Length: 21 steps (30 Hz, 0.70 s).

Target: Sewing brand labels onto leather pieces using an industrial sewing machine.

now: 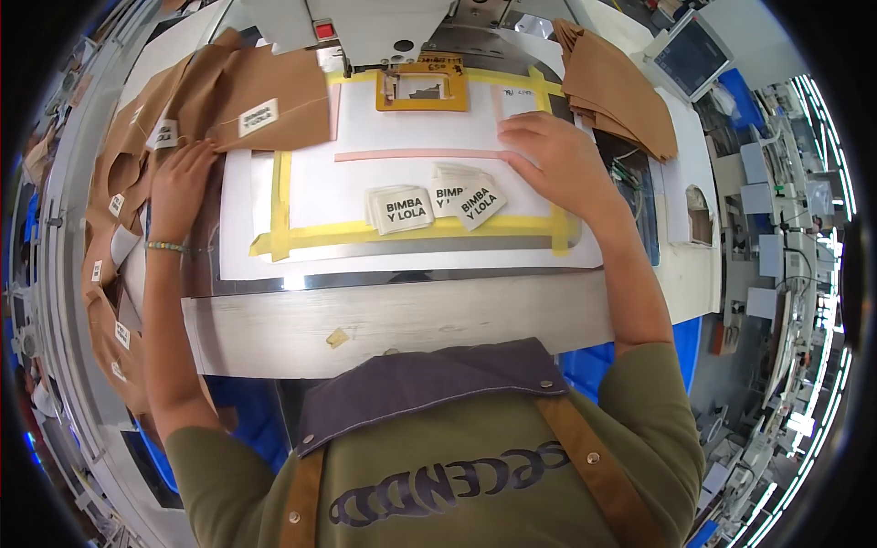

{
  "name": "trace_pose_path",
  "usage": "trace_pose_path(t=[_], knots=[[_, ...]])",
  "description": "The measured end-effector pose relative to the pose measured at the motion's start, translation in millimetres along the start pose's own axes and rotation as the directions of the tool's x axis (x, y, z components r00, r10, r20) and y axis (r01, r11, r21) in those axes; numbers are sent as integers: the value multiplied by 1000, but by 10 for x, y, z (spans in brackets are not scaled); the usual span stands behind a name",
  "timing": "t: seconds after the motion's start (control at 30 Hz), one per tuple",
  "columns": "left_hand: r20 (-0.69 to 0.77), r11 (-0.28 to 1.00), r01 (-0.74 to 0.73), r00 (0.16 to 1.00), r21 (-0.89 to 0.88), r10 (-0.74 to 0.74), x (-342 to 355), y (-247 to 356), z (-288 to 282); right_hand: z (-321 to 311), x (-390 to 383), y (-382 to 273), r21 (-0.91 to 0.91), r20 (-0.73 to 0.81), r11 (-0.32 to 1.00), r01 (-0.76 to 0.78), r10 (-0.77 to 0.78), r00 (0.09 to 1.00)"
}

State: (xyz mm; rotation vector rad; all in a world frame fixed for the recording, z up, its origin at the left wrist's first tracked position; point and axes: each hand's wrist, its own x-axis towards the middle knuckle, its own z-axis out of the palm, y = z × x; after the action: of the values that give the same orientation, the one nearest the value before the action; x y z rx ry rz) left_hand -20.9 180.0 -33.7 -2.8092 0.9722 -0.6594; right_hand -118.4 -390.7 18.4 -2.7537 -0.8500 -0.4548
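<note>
My left hand [185,181] is at the lower edge of a brown fabric panel [288,80]. Its fingers lie together over the edge, and the thumb is hidden. A pale printed label [258,118] sits on that panel, with a thin thread beside it. My right hand [555,163] is over the right part of a white sheet [384,114], by the end of a pink strip [411,155]. Its thumb and fingers are apart with nothing between them. Two small piles of printed labels, the left pile [402,210] and the right pile [470,196], lie between my hands.
A sewing machine head [388,32] with a yellow frame [422,89] stands at the back. Labelled brown pieces [110,228] hang down the left side. Stacked brown panels [617,87] lie at back right, near a screen [692,57]. Yellow tape [402,228] borders the sheet.
</note>
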Motion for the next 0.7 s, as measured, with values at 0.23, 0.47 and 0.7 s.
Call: trace_pose_path(t=[0.23, 0.47, 0.7], knots=[[228, 910, 414, 889, -30, -397, 37, -212, -189, -482, -261, 504, -110, -248, 937, -332, 297, 922], [214, 900, 384, 915, -206, -342, 590, 182, -618, -476, -382, 905, -194, -256, 894, -403, 350, 901], [163, 917, 396, 903, 42, -397, -107, -745, 511, -100, -158, 1018, -227, -348, 901, -370, 280, 895]])
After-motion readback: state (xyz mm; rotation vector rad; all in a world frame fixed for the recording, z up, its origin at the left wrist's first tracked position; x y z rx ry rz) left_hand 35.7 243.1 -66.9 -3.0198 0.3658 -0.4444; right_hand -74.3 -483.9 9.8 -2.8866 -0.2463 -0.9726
